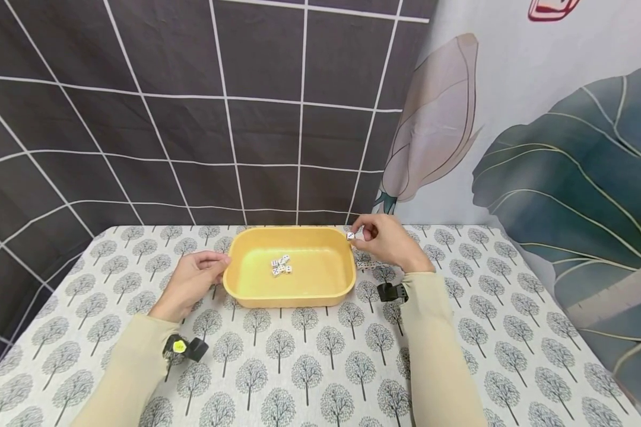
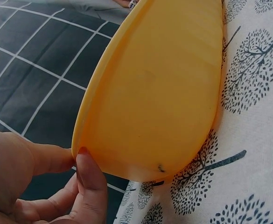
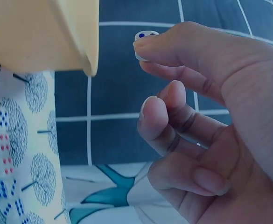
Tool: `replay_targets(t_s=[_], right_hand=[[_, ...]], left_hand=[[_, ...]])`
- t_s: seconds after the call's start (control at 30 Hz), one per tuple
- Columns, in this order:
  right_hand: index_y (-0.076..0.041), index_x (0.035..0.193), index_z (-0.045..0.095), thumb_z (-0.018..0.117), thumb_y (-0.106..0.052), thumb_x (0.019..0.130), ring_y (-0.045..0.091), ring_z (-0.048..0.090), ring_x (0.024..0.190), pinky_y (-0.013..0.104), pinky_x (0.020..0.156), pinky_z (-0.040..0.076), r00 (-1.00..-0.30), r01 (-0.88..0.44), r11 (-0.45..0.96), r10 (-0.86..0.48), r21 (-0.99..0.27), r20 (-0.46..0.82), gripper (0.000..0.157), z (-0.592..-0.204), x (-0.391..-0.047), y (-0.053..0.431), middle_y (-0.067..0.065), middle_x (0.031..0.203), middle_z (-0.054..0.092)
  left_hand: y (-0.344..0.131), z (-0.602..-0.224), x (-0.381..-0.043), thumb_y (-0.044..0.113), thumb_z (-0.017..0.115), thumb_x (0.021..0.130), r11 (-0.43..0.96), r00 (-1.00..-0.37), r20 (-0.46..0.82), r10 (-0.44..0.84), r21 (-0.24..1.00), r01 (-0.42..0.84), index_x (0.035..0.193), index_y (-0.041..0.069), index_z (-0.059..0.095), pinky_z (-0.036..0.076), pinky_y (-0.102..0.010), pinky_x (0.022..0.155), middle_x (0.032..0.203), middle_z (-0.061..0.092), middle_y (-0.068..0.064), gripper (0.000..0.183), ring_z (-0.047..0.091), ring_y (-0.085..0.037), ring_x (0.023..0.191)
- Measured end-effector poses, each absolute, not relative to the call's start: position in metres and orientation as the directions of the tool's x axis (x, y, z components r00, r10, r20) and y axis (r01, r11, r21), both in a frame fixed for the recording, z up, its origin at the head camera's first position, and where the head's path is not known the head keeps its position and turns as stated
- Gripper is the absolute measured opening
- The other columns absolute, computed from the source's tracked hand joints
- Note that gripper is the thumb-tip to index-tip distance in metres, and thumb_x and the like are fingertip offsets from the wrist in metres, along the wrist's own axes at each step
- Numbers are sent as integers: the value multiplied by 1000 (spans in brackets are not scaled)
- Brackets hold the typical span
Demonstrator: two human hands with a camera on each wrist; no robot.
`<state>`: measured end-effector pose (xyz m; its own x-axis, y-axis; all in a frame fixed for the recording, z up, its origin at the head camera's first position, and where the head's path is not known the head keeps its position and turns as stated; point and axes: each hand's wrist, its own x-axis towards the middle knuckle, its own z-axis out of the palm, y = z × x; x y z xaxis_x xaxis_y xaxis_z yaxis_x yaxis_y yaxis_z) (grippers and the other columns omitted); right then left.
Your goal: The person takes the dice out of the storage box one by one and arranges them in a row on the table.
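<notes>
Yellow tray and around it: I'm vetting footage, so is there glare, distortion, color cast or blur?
Head view: soft sheen on the floor of the yellow tray, grid lines of the dark backdrop bowed at left; left wrist view: tray deeper orange, no strong glare; right wrist view: bluish cast over the right hand, row of dice slightly soft.

This looks like a curtained-off table corner indoors, though whether it belongs to a home or a studio cannot be told. A dark hanging [image 1: 262, 130] with a white grid, its lines wavy like loose fabric, closes off the back and left; a pale hanging [image 1: 507, 77] printed with a large bud and leaf covers the right. A tree-patterned cloth [image 1: 310, 341] covers the tabletop.
</notes>
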<state>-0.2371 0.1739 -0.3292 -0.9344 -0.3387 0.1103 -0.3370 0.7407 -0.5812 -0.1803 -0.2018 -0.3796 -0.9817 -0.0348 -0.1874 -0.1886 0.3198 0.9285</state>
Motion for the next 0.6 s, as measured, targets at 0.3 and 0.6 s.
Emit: replay_targets(t_s=[0.3,0.6], right_hand=[[-10,105,70,74,-14,91,17,49,72,27,65,43,-950,-299,758,-292,-579,109,15,-330,-238,196,2,77,53],[-10,107,71,72,-15,91,17,49,70,27,64,44,-963,-263,787,-244,-558,110,17,-332,-238,214,2,77,54]], left_hand=[[-202,-379,-180,19,61,103,319,-982,-188,-32,929,-189,128,-8,58,59,-19,73,88,67,5,38,62,-3,75],[-202,-379,-180,20,61,103,316,-978,-203,-35,927,-204,130,-7,57,59,-19,73,90,67,5,38,62,-3,76]])
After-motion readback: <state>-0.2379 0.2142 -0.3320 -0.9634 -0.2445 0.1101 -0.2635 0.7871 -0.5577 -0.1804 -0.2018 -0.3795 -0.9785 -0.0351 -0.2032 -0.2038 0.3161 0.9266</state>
